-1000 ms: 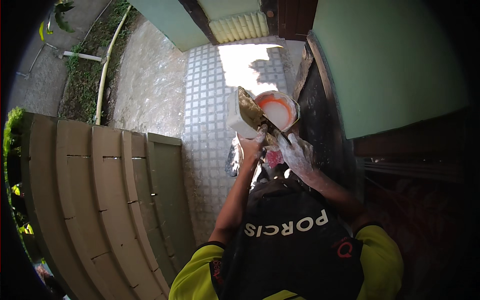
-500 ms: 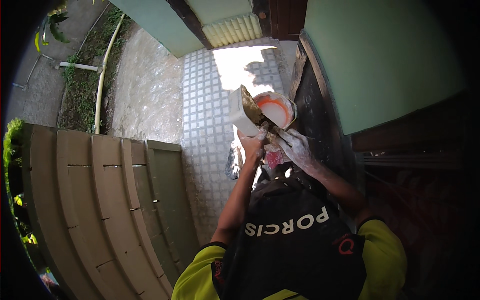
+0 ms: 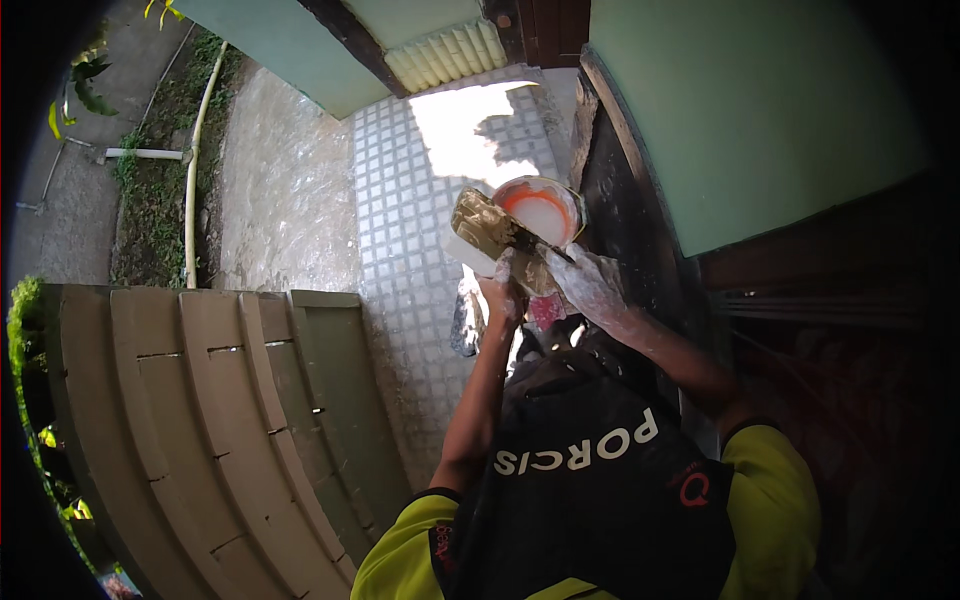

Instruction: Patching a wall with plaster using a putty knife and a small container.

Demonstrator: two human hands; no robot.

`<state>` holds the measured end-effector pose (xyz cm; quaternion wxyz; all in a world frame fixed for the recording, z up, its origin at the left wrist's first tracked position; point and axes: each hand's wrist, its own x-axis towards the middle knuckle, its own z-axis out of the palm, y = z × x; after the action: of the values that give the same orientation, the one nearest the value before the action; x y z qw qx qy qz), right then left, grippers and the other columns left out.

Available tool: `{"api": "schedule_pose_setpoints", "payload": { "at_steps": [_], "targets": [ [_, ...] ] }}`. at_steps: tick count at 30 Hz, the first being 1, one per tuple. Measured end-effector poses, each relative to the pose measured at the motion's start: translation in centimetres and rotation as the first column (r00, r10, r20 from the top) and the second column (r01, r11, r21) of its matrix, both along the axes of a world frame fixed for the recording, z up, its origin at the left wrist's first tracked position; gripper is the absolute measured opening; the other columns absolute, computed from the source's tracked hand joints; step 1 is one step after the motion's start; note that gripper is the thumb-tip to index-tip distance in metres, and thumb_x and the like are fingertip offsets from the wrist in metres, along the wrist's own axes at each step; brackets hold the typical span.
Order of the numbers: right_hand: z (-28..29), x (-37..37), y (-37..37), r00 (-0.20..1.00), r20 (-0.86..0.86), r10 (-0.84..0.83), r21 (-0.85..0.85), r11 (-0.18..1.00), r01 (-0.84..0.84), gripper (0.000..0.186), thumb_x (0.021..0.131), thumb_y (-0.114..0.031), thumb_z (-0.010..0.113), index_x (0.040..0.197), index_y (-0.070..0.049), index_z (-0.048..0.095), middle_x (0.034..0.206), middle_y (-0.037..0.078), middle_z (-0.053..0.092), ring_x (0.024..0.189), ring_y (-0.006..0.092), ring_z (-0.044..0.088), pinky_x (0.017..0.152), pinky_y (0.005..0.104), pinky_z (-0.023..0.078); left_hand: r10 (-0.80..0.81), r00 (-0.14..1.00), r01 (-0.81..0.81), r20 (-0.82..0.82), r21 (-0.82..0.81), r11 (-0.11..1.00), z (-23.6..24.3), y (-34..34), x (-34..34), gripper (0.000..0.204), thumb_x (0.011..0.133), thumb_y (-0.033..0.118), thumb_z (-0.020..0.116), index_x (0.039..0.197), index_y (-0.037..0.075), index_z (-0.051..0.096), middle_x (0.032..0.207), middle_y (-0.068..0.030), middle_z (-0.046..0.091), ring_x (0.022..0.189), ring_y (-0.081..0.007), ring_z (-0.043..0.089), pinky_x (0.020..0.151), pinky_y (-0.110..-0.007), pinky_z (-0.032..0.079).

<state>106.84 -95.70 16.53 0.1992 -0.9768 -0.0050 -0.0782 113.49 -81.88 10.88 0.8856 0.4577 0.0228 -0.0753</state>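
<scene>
Above the tiled floor (image 3: 400,210), the left hand (image 3: 500,291) has its fingers clamped on the near end of a pale, box-shaped piece (image 3: 470,254), while the right hand (image 3: 592,288), caked in white, has its fingers closed on a slim dark tool (image 3: 543,245) angled toward a tan-smeared face (image 3: 483,220); whether that face belongs to piece or tool, I cannot tell. Just beyond the right hand stands a round bucket (image 3: 516,206), orange inside, holding whitish material.
</scene>
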Motion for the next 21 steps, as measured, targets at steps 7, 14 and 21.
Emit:
{"api": "schedule_pose_setpoints", "payload": {
  "at_steps": [7, 14, 21],
  "targets": [
    [-1.7, 0.7, 0.9, 0.986, 0.165, 0.005, -0.285, 0.957, 0.043, 0.052, 0.078, -0.014, 0.059, 0.13, -0.018, 0.054, 0.092, 0.005, 0.052, 0.07, 0.0184, 0.06, 0.06, 0.0305, 0.052, -0.05, 0.995, 0.064, -0.081, 0.174, 0.983, -1.3, 0.1, -0.8, 0.058, 0.085, 0.021, 0.067, 0.132, 0.001, 0.039, 0.117, -0.0105, 0.055, 0.101, -0.0217, 0.058, 0.087, -0.037, 0.049],
    [-3.2, 2.5, 0.9, 0.999, -0.013, -0.05, -0.136, 0.99, 0.047, 0.043, 0.081, -0.015, 0.061, 0.124, -0.019, 0.06, 0.089, 0.007, 0.058, 0.07, 0.0226, 0.065, 0.059, 0.0368, 0.055, -0.221, 0.973, 0.23, -0.063, 0.299, 0.926, -4.0, 0.9, -1.8, 0.059, 0.09, 0.039, 0.058, 0.13, 0.0, 0.04, 0.118, -0.0087, 0.053, 0.106, -0.0216, 0.053, 0.092, -0.037, 0.043],
    [-4.6, 3.3, 0.6, 0.976, 0.158, 0.149, -0.031, 0.989, -0.146, 0.04, 0.08, -0.015, 0.067, 0.12, -0.015, 0.064, 0.083, 0.005, 0.06, 0.069, 0.02, 0.062, 0.064, 0.0323, 0.052, -0.313, 0.914, 0.346, -0.259, 0.094, 0.933, -6.5, 2.9, 0.3, 0.06, 0.092, 0.048, 0.052, 0.133, 0.006, 0.04, 0.125, -0.0094, 0.052, 0.111, -0.0235, 0.054, 0.096, -0.041, 0.045]
  ]
}}
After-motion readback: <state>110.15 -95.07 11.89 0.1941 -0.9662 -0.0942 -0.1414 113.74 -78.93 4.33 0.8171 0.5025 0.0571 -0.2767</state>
